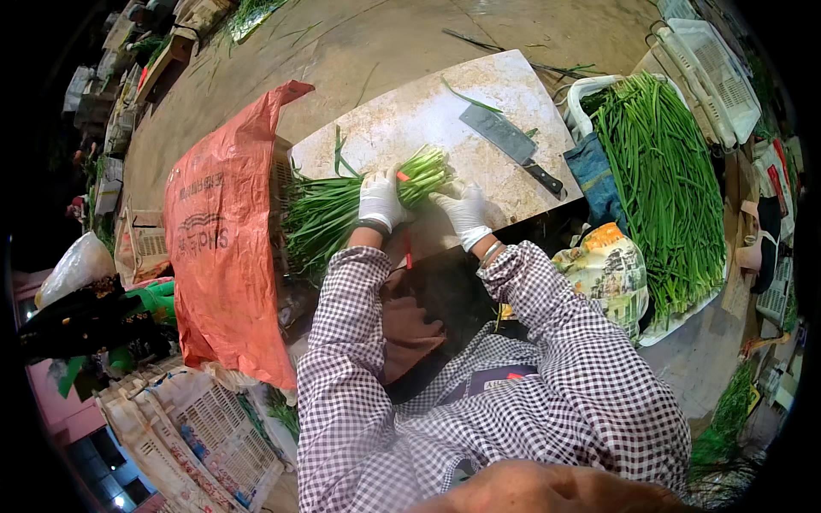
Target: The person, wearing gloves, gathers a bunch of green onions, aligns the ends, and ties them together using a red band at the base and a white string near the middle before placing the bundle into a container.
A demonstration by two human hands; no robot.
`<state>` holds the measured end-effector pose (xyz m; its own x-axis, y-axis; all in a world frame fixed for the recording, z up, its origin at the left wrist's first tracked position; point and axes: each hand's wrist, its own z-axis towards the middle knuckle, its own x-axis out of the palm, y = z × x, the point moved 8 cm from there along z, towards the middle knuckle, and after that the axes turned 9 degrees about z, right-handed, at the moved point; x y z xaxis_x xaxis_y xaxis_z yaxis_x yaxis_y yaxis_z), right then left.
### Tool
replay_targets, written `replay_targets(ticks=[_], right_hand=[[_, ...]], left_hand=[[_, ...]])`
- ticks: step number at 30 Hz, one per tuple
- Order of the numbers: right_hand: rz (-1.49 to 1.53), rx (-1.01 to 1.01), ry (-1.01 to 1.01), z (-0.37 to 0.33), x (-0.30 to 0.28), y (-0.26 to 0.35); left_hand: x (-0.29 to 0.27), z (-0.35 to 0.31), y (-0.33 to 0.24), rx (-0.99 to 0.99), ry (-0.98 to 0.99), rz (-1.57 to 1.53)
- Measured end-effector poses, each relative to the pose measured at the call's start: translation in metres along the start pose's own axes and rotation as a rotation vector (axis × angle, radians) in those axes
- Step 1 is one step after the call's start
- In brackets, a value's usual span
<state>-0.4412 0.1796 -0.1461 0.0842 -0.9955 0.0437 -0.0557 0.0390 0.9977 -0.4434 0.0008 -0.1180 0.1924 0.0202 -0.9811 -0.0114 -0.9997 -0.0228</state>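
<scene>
A thick bunch of garlic chives (329,212) lies across the near left part of a white, stained board (385,124). Its pale stem ends (425,173) point right, and its green leaves spread left. My left hand (381,200), in a white glove, is closed around the bunch near the stems, beside a bit of red tape (402,176). Also gloved, my right hand (464,214) is by the stem ends with thumb and fingers apart; whether it touches them I cannot tell. A cleaver (499,133) with a black handle rests on the board, to the right.
An orange woven sack (227,231) hangs at the left beside the board. On the right stands a large white-lined load of loose green chives (654,184), with a blue cloth (597,184) and patterned bag (605,269) next to it. Plastic crates (710,73) stand beyond.
</scene>
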Motion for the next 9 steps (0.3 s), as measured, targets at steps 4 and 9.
replay_targets(ticks=[4, 9], right_hand=[[0.077, 0.088, -0.09, 0.008, -0.008, -0.043], [0.029, 0.086, 0.009, 0.005, -0.01, -0.026]], left_hand=[[-0.004, 0.0, -0.002, 0.005, 0.059, 0.008], [-0.006, -0.007, -0.004, -0.01, 0.072, 0.011]])
